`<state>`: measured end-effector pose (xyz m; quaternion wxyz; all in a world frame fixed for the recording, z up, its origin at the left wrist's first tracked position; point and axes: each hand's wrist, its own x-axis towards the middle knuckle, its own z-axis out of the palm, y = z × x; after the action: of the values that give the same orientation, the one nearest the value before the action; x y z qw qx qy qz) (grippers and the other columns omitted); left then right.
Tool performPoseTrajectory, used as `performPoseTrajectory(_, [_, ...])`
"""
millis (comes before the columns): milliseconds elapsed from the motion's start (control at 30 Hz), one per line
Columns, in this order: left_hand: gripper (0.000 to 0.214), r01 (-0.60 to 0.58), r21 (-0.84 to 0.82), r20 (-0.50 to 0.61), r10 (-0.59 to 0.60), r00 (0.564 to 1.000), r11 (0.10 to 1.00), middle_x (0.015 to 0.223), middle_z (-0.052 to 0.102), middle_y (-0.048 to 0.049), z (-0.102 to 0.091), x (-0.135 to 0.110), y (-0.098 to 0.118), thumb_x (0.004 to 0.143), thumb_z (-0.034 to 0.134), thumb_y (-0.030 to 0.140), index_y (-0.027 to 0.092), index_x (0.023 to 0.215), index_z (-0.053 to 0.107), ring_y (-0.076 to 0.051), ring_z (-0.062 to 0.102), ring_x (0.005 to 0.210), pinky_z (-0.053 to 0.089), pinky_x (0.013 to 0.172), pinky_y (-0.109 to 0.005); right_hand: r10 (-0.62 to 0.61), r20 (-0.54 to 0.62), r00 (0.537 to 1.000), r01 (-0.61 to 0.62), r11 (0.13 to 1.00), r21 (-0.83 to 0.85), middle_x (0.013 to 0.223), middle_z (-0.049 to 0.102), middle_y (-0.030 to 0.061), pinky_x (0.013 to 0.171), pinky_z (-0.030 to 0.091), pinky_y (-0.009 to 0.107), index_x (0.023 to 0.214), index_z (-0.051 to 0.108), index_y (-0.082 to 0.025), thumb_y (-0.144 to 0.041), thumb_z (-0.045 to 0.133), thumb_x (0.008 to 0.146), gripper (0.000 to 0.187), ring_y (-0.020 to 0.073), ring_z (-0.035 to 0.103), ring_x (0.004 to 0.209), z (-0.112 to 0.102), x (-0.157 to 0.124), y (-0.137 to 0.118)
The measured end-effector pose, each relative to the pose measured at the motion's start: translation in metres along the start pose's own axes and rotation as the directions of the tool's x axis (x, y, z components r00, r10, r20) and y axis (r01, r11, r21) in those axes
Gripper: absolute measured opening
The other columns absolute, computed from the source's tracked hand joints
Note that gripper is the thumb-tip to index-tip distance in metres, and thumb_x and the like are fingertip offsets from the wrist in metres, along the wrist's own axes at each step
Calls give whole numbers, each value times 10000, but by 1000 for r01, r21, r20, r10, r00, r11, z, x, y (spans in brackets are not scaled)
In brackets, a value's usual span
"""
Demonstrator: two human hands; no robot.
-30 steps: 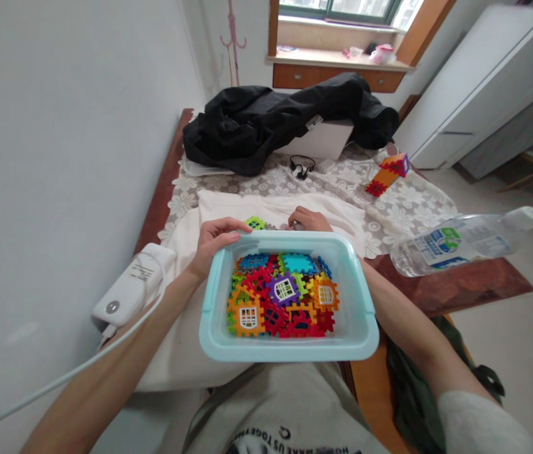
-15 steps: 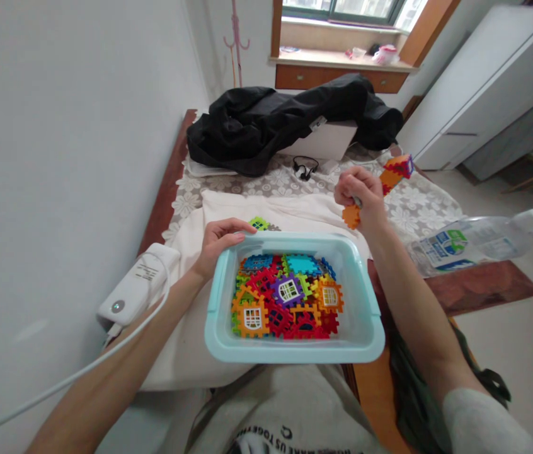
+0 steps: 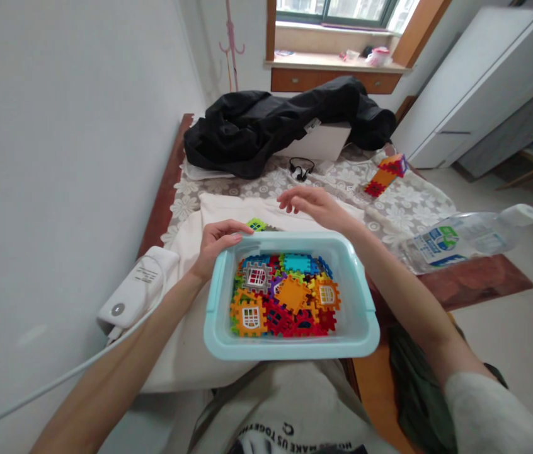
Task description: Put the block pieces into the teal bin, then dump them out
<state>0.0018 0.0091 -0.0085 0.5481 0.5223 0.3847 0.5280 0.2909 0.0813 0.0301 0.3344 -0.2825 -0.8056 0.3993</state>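
My left hand is closed on the far left corner of a light blue plastic tub, thumb over the rim. Colourful interlocking building tiles fill its bottom: an orange tile and a grey tile with a white window lie on top. My right hand hovers past the tub's far rim, holding nothing, its fingers stretched out and slightly bent. Just behind the far rim a green tile peeks out, partly hidden. To the right on the patterned tablecloth stands a joined orange, red and purple tile structure.
A plastic bottle lies at the right edge of the table. On the left a white power strip trails its cable. Farther back are black earphones and a black garment. White cloth lies under the tub.
My right hand has come left and opened, letting go of the tiles it held. An orange and a grey tile now lie atop the pile. My left hand stays on the rim.
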Motion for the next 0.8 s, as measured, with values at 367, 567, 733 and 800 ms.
performPoseTrajectory(367, [180, 20, -21, 14, -20, 1000, 1000, 758, 813, -53, 2, 0, 5, 699, 813, 293, 184, 822, 887, -166, 649, 620, 485, 572, -251, -36, 200, 979, 108, 925, -365, 1503, 630, 114, 1237, 444, 493, 1330, 688, -227, -268, 606, 1061, 285, 262, 574, 1402, 66, -12, 69])
performPoseTrajectory(567, [188, 2, 37, -10, -2, 1000, 999, 769, 812, -67, -1, 1, 2, 697, 801, 309, 177, 804, 882, -193, 657, 658, 498, 601, -276, -51, 209, 977, 128, 918, -376, 1551, 609, 103, 1299, 362, 496, 1405, 620, -243, -245, 622, 1057, 348, 261, 506, 1479, 64, -13, 67])
performPoseTrajectory(733, [197, 13, 25, -2, -13, 1000, 1000, 761, 806, -61, -1, 1, 0, 698, 802, 310, 179, 819, 885, -189, 648, 641, 490, 586, -271, -6, 234, 972, 118, 878, -464, 1366, 686, 118, 1194, 458, 484, 1403, 654, -215, -257, 647, 1053, 352, 270, 599, 1277, 63, -10, 55])
performPoseTrajectory(800, [195, 16, 2, 1, -16, 1000, 1000, 751, 803, -55, 0, 1, 1, 695, 804, 303, 181, 823, 886, -178, 634, 617, 474, 561, -262, -6, 233, 973, 110, 891, -440, 1318, 692, 108, 1140, 502, 445, 1348, 688, -211, -261, 656, 1049, 304, 254, 617, 1228, 60, -13, 47])
